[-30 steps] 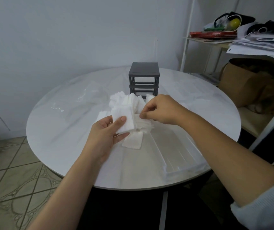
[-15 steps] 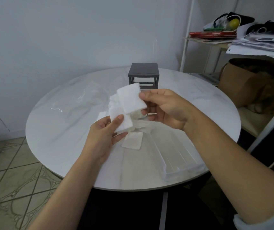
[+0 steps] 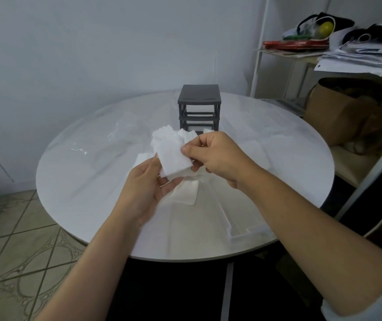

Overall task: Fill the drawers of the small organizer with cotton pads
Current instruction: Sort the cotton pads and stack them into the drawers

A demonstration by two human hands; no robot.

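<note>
Right hand [image 3: 213,156] pinches the stack of white square cotton pads [image 3: 173,156] in its fingers, left hand [image 3: 146,184] grips it from underneath. Sloppy handover and pads could scatter over the round white tabletop [image 3: 81,181].

We face a pale wall [image 3: 92,47] across the top, tiled floor [image 3: 9,239] lower left, a cluttered shelf [image 3: 287,53] upper right and a round table [image 3: 81,181] at centre.

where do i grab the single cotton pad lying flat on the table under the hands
Probably pinch the near edge of the cotton pad from above, from the person's side: it lies flat and thin on the table, and the held stack covers its far end.
</note>
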